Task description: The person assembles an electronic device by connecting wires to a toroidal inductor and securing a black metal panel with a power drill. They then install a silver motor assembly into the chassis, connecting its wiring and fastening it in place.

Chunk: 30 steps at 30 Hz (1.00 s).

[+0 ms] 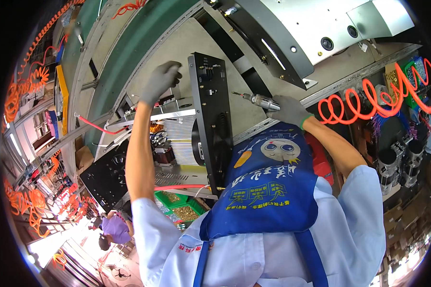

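Observation:
In my right hand [288, 111], gloved in grey, is a silver power screwdriver [264, 102]; its bit points left toward a black panel [209, 103]. The bit is apart from the panel. That panel stands upright with small connectors and brass-coloured fittings on it. Behind it, to its left, sits an open metal chassis with a finned heatsink [181, 141]. My left hand [162, 82], also gloved in grey, is raised over the chassis, left of the panel's top. Its fingers are curled in, and whatever they may hold is hidden.
Another black and silver housing [316, 36] lies on the bench at the upper right. An orange coiled hose [368, 103] hangs at the right. Green bins [189, 210] of small brass-coloured parts stand below the chassis. Another person [114, 228] is at the lower left.

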### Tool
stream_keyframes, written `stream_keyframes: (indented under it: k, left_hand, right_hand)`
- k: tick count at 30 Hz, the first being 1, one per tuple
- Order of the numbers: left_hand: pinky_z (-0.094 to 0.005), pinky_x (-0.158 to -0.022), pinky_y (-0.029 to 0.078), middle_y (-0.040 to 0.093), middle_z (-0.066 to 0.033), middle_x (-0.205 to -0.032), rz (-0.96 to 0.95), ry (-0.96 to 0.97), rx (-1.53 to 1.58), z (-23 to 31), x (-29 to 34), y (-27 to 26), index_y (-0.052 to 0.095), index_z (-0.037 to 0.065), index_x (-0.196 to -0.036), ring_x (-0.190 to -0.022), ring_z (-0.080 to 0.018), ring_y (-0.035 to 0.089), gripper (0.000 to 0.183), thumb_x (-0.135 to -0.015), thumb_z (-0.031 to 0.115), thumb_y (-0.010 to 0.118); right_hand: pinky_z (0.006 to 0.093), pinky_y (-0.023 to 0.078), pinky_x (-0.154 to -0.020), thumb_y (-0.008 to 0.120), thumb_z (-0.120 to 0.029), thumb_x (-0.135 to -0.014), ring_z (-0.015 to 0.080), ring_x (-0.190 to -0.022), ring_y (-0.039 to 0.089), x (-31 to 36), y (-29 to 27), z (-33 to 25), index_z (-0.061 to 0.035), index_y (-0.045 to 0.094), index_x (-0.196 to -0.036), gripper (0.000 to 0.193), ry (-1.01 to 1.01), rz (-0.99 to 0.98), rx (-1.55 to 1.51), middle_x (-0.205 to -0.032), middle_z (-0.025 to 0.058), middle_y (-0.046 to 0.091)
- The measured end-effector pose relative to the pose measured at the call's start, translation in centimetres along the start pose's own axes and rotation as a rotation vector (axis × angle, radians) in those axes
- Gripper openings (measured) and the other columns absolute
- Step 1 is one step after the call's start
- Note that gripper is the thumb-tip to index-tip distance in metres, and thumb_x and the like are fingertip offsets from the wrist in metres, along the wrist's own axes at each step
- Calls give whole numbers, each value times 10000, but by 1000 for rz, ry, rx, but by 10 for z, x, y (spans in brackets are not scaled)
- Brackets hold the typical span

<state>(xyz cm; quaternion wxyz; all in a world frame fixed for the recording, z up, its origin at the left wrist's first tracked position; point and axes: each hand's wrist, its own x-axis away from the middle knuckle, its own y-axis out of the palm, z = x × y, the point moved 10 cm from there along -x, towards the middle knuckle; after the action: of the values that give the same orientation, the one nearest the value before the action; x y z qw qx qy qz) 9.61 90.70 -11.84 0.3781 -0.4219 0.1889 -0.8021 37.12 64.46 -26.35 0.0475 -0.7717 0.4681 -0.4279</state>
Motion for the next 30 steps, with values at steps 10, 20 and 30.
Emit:
stream_keyframes:
  k: [10,20,30]
  left_hand:
    - [-420,-830,545,732,-212,-1020,-877,362,-1125,-109,-21,159,670,-5,-1203,-902,-332,714,371,-989,286,585]
    - [-415,-828,538,722,-223,-1022,-763,361,-1228,-92,-8,138,671,-11,-1172,-905,-347,707,335,-994,257,579]
    - [-399,-813,531,711,-222,-1009,406,217,-318,54,69,13,675,-15,-1130,-888,-345,700,277,-1002,207,570]
  right_hand:
    - [485,522,-925,704,-464,-826,383,-1064,664,-35,54,41,-59,634,-1148,522,-79,59,-48,-1108,209,679]
    - [481,533,-917,713,-443,-818,380,-1053,670,-31,37,41,-51,627,-1190,548,-60,12,-7,-1092,199,684]
    - [485,536,-885,724,-409,-803,379,-1008,688,-45,37,29,-54,642,-1130,489,-66,-61,8,-1062,192,708]
